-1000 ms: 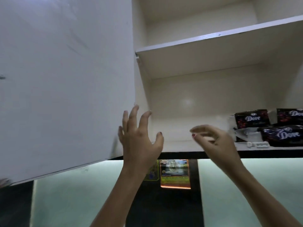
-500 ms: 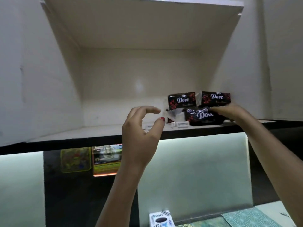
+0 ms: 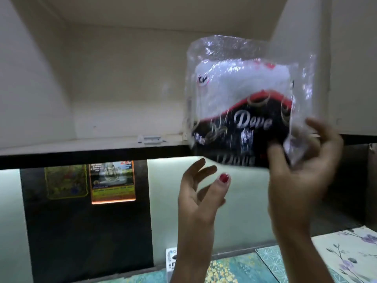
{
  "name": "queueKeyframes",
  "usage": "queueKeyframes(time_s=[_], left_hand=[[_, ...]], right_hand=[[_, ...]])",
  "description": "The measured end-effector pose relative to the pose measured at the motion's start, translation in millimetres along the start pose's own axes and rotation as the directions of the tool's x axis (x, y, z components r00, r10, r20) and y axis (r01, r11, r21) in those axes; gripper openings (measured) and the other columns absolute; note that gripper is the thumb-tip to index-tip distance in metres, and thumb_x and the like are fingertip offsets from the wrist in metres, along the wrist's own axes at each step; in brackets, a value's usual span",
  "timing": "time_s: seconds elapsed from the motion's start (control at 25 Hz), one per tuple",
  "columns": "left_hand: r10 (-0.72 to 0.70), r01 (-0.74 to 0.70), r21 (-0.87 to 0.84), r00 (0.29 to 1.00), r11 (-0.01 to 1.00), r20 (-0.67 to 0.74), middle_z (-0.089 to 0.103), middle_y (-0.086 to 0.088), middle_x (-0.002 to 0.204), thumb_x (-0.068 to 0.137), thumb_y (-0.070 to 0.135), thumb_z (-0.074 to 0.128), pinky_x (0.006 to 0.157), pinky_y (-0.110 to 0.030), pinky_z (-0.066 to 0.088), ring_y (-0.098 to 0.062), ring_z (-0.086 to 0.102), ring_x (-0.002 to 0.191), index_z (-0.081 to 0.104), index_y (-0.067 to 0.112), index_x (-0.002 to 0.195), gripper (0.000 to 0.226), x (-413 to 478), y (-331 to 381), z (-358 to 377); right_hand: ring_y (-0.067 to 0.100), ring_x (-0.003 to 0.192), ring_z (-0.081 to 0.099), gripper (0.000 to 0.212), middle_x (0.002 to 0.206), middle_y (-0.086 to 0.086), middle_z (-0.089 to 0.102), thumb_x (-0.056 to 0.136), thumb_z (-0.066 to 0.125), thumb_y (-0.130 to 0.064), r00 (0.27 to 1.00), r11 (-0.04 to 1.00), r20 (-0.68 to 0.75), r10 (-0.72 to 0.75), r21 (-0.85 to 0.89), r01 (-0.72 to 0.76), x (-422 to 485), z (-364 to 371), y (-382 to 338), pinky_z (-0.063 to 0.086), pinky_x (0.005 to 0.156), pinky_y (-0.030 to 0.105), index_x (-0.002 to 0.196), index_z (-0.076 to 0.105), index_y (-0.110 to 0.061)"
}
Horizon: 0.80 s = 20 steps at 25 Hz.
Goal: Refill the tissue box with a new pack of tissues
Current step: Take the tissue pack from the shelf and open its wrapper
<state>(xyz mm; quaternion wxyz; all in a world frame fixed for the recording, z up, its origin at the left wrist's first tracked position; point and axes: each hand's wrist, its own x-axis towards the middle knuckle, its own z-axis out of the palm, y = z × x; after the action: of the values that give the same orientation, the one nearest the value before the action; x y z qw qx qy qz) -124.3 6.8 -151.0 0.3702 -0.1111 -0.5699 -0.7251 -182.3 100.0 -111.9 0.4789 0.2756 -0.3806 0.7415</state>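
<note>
A pack of tissues (image 3: pixel 242 103) in clear plastic, white on top with a black and red "Dove" label below, hangs in front of the open cabinet at upper right. My right hand (image 3: pixel 302 172) grips its lower right corner from below. My left hand (image 3: pixel 201 193) is raised just under the pack's lower left, fingers spread, not touching it. No tissue box can be made out with certainty.
The cabinet shelf (image 3: pixel 91 144) runs across the middle with a small white object (image 3: pixel 152 139) on it. Below are a dark wall panel with two stickers (image 3: pixel 112 181), a lit backsplash, a small white box (image 3: pixel 171 260) and patterned mats (image 3: pixel 346 252) on the counter.
My right hand has pulled one tissue pack off the shelf and out toward me. The left hand has moved right, under the pack. The view has shifted closer.
</note>
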Motion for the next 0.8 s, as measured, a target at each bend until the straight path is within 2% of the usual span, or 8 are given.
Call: queueKeyframes(time_s=[0.12,0.28,0.36,0.44,0.52,0.6,0.72,0.8], left_hand=[[-0.165,0.138,-0.241,0.982,0.961,-0.094,0.075,-0.004,0.099,0.019,0.049,0.089,0.083,-0.040,0.056,-0.021,0.070,0.094,0.072,0.022,0.096,0.084,-22,-34,-17],[-0.354,0.223,-0.410,0.894,0.884,-0.276,0.077,-0.008,0.090,0.011,0.029,0.094,0.061,-0.032,0.061,-0.023,0.072,0.083,0.069,0.011,0.099,0.093,-58,-96,-71],[-0.518,0.357,-0.474,0.813,0.805,-0.267,0.077,-0.012,0.082,0.008,0.021,0.094,0.056,-0.033,0.060,-0.025,0.073,0.075,0.074,0.008,0.086,0.081,-83,-123,-97],[-0.675,0.516,-0.483,0.696,0.707,-0.245,0.076,-0.017,0.079,0.006,0.017,0.092,0.057,-0.039,0.062,-0.029,0.073,0.072,0.074,0.002,0.083,0.080,-109,-146,-118],[-0.761,0.632,-0.441,0.605,0.638,-0.235,0.075,-0.019,0.081,0.009,0.018,0.092,0.061,-0.039,0.062,-0.031,0.072,0.073,0.072,0.001,0.086,0.081,-132,-164,-131],[-0.816,0.711,-0.403,0.528,0.576,-0.236,0.076,-0.018,0.078,0.009,0.019,0.092,0.058,-0.035,0.061,-0.030,0.073,0.071,0.074,0.001,0.079,0.075,-147,-177,-139],[-0.862,0.792,-0.341,0.468,0.507,-0.194,0.075,-0.016,0.068,0.008,0.019,0.091,0.055,-0.031,0.060,-0.027,0.072,0.063,0.074,-0.001,0.071,0.068,-153,-187,-147],[-0.876,0.826,-0.294,0.440,0.480,-0.196,0.073,-0.016,0.059,0.009,0.014,0.087,0.049,-0.028,0.058,-0.026,0.070,0.054,0.072,-0.002,0.062,0.058,-150,-191,-151]], right_hand=[[-0.003,0.084,0.061,0.054,0.091,-0.014,0.064,0.064,0.064,0.008,0.966,0.966,0.105,0.236,0.084,-0.245,-88,-31,14,0.047,0.072,0.006,0.095,0.052,-0.035],[-0.001,0.093,0.061,0.046,0.095,-0.025,0.066,0.056,0.077,-0.017,0.739,0.798,0.325,0.590,-0.097,-0.595,-167,-93,56,0.050,0.073,0.010,0.085,0.059,-0.046],[0.000,0.105,0.055,0.022,0.106,-0.026,0.061,0.068,0.065,-0.032,0.720,0.787,0.317,0.617,-0.250,-0.564,-172,-121,72,0.047,0.081,0.008,0.087,0.060,-0.042],[0.001,0.110,0.050,0.017,0.112,-0.017,0.057,0.080,0.049,-0.026,0.810,0.825,0.323,0.489,-0.472,-0.310,-165,-140,87,0.040,0.091,0.009,0.088,0.060,-0.036],[0.004,0.099,0.056,0.018,0.100,-0.010,0.061,0.083,0.048,-0.014,0.768,0.790,0.427,0.476,-0.592,-0.160,-158,-149,102,0.043,0.088,0.009,0.087,0.063,-0.023],[0.003,0.076,0.066,0.032,0.078,-0.015,0.070,0.081,0.053,0.001,0.509,0.734,0.536,0.673,-0.569,-0.371,-160,-154,119,0.051,0.069,0.010,0.075,0.066,-0.028],[0.009,0.047,0.063,0.044,0.061,-0.010,0.072,0.081,0.051,0.012,-0.017,0.441,0.553,0.833,-0.682,-0.583,-175,-161,142,0.054,0.048,0.021,0.065,0.068,-0.025],[0.009,0.044,0.058,0.026,0.062,-0.007,0.072,0.074,0.066,0.004,-0.162,0.332,0.522,0.837,-0.721,-0.608,-183,-168,156,0.051,0.043,0.022,0.075,0.069,-0.022]])
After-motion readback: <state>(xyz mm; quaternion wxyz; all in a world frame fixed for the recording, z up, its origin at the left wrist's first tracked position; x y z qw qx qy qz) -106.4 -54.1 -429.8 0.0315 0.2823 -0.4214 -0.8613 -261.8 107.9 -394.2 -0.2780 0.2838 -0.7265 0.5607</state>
